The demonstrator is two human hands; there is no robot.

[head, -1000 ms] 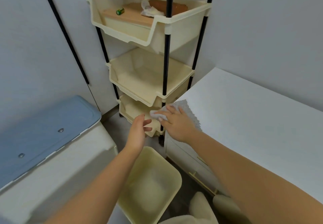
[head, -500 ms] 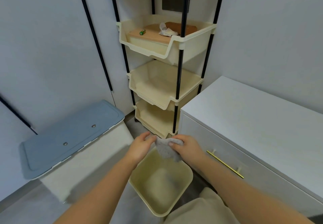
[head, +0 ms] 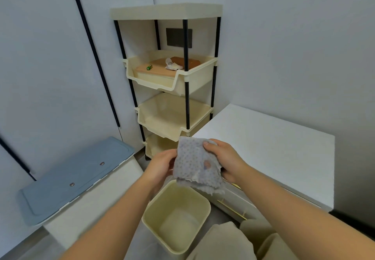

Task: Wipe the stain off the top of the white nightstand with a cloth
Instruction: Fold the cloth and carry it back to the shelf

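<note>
A: Head view, centre of frame: cloth [head: 195, 163], grey, dimpled, one reddish spot. Held how?
B: Left hand [head: 161, 165] pinches its left edge; right hand [head: 224, 158] grips its right side, thumb on top.
A: Location?
B: Above a cream bin [head: 150, 217], just left of the white nightstand [head: 263, 138]. Shelf rack [head: 203, 71] stands behind.

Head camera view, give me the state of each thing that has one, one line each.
cloth: held up by both hands, reddish spot showing
left hand: gripping cloth edge
right hand: gripping cloth
nightstand: top bare, drawer shut
bin: open
storage box: lid closed
</note>
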